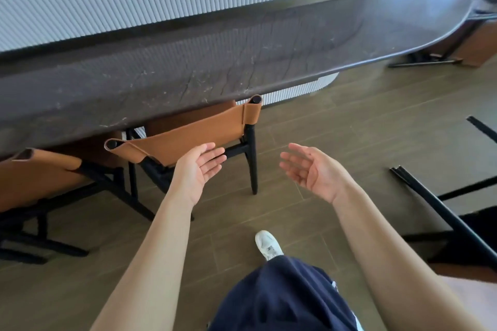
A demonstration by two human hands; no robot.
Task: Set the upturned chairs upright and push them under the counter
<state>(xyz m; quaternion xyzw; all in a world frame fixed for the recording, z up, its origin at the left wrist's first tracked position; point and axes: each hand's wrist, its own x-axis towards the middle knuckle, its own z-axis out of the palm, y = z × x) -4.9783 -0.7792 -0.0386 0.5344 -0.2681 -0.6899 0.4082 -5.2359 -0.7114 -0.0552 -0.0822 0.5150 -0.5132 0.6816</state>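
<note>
Head view: both the left hand (197, 169) and right hand (309, 166) are spread wide, holding nothing. One tan sling-back chair (188, 137) stands upright, tucked under the worktop (188, 67). Its frame looks rigid and moderately heavy; grip the back posts, not the soft leather.

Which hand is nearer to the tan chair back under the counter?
Left. The left hand is open just in front of the tan chair back; the right hand is open farther to its right, over the floor.
</note>
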